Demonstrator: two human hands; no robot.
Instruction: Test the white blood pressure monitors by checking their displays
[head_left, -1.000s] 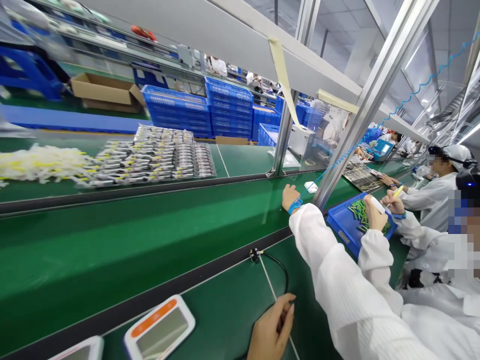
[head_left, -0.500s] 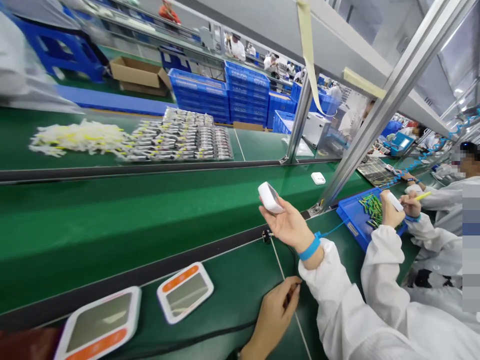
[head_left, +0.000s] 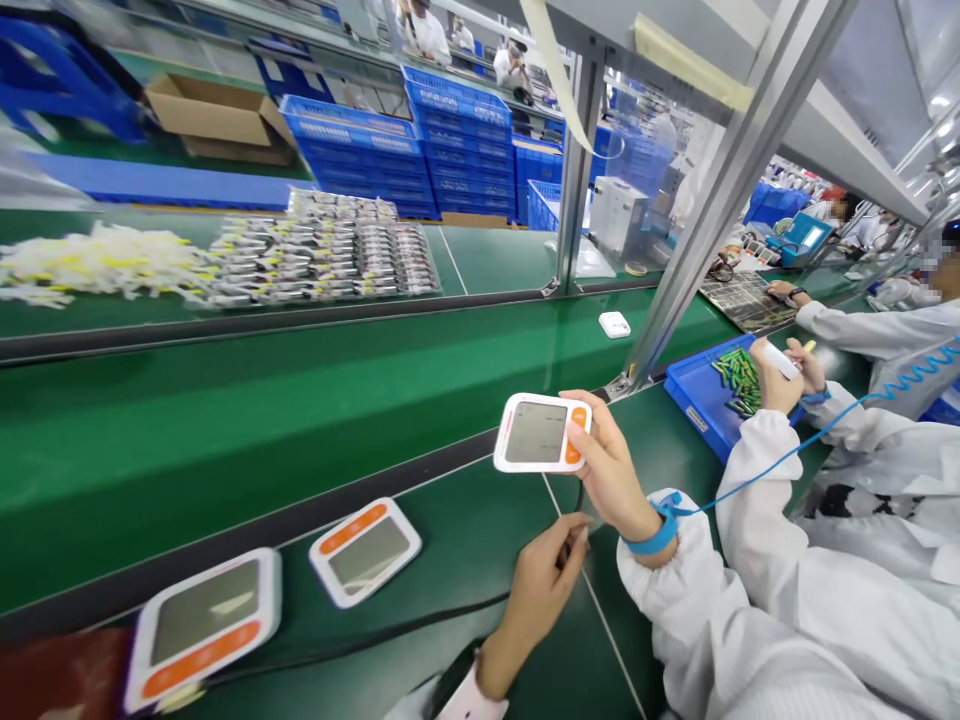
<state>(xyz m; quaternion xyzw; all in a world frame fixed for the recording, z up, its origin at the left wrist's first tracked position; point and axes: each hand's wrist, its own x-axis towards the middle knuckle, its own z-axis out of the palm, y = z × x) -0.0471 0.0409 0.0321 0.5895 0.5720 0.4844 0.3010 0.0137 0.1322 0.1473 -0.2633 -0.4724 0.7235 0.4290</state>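
Note:
My right hand (head_left: 607,475), with a blue wrist strap, grips a white handheld monitor (head_left: 536,432) above the bench. Its grey LCD faces me and shows small marks; my thumb lies on its orange button panel. Below it, my left hand (head_left: 544,575) rests by the bench with fingers curled together. Whatever may be between those fingertips is hidden. A black cable (head_left: 420,622) runs along the bench and passes behind that hand. Two more white monitors with orange panels, a smaller one (head_left: 365,553) and a larger one (head_left: 202,625), lie left of my left hand.
A green conveyor belt (head_left: 262,420) crosses ahead, carrying a small white unit (head_left: 615,324). Beyond are bagged parts (head_left: 322,250) and stacked blue crates (head_left: 465,150). On the right, a co-worker's hands (head_left: 780,385) hold a white item by a blue tray (head_left: 694,405) of batteries. A metal post (head_left: 720,220) slants upward.
My right hand has turned over, swinging the monitor from edge-on to screen towards me. My left hand keeps nearly the same pose. The view has shifted slightly.

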